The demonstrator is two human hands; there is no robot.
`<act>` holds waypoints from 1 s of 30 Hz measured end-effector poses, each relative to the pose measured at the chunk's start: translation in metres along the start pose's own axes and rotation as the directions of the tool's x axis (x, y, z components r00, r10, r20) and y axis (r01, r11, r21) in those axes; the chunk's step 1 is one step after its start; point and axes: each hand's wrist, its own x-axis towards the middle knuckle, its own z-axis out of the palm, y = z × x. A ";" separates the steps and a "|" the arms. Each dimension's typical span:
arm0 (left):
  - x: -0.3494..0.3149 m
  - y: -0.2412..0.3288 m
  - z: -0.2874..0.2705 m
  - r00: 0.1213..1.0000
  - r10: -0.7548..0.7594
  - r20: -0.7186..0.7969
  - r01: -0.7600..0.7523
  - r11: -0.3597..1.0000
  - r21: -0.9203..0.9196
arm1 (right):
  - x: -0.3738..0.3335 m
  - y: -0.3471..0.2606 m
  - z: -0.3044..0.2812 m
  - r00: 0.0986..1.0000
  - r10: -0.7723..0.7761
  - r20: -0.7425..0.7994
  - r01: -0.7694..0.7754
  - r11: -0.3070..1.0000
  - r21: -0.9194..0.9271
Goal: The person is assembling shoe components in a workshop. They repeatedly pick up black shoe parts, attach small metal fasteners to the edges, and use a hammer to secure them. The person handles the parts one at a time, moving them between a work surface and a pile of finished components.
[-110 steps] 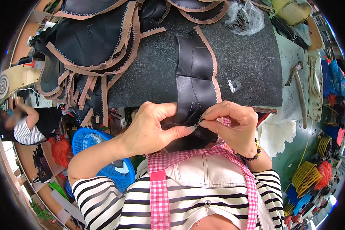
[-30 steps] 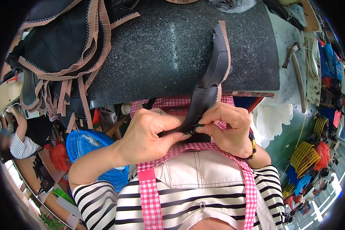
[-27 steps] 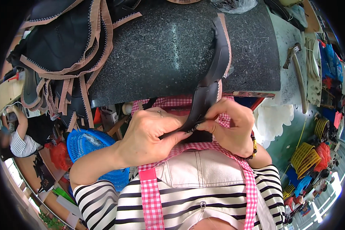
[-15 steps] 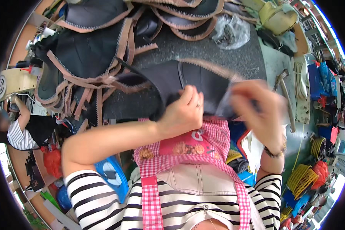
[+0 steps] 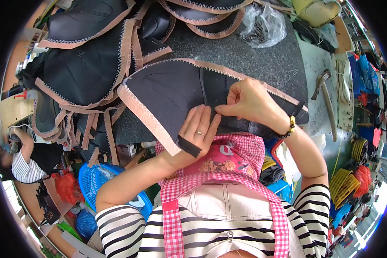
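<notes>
A black leather piece (image 5: 167, 88), edged with a tan band in white zigzag stitching, lies spread out in front of me; it looks like a shoe or boot upper. My left hand (image 5: 198, 131) rests flat on its near part, fingers stretched out beside a raised centre seam (image 5: 203, 86). A short black jagged-edged strip (image 5: 188, 147) lies across the base of that hand. My right hand (image 5: 249, 103) bends over the piece, thumb and forefinger pinched by the left fingertips near the seam. Whatever is in that pinch is too small to make out.
More black tan-edged pieces (image 5: 84, 73) are heaped at the left and far side of the dark worktable (image 5: 180, 45). A clear plastic bag (image 5: 264, 26) and a hammer (image 5: 327, 101) lie right. A blue basket (image 5: 88, 182) stands below left; another person (image 5: 26, 161) works far left.
The leather piece has been laid out flatter, its tan left edge now showing. My left hand has opened from a curled grip, and my right hand has moved left to the seam.
</notes>
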 end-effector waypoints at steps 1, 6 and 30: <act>0.001 0.000 -0.001 1.000 0.009 0.021 -0.009 1.000 -0.003 | 0.003 -0.001 -0.003 1.000 0.006 0.012 -0.007 1.000 0.007; 0.002 -0.003 0.001 0.998 0.057 0.017 -0.057 0.998 0.005 | 0.007 -0.002 -0.008 0.985 0.096 0.142 -0.120 0.977 0.175; 0.006 0.001 0.000 0.999 -0.010 0.044 0.013 0.997 -0.074 | -0.005 0.017 -0.009 0.996 -0.045 0.082 0.037 0.995 0.097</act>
